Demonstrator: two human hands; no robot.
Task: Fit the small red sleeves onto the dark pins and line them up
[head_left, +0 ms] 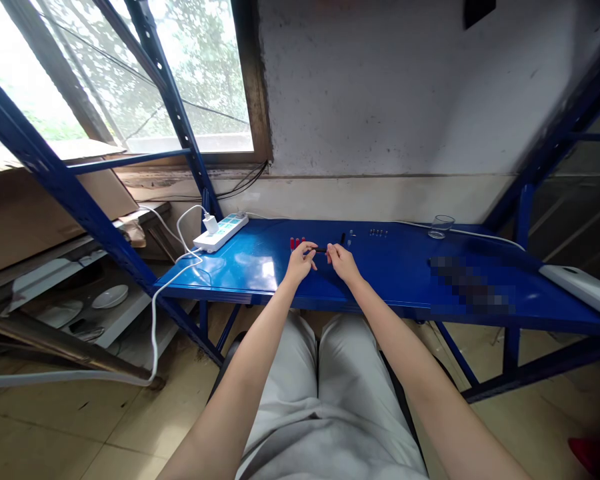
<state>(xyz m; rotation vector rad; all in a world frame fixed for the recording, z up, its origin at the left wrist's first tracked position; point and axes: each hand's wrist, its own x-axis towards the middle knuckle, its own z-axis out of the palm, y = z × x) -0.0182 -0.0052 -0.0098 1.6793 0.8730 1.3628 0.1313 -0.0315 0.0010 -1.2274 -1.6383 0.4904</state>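
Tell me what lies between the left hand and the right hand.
A thin dark rod spans the gap between the left hand and the right hand, seen in the head view.

On the blue surface (390,273), room runs from the left hand (299,263) to the white power strip (223,233); a cord (154,333) crosses the left corner. Red pieces (297,244) stand just beyond; from the right hand (343,261), room runs to a blurred dark object (470,283).
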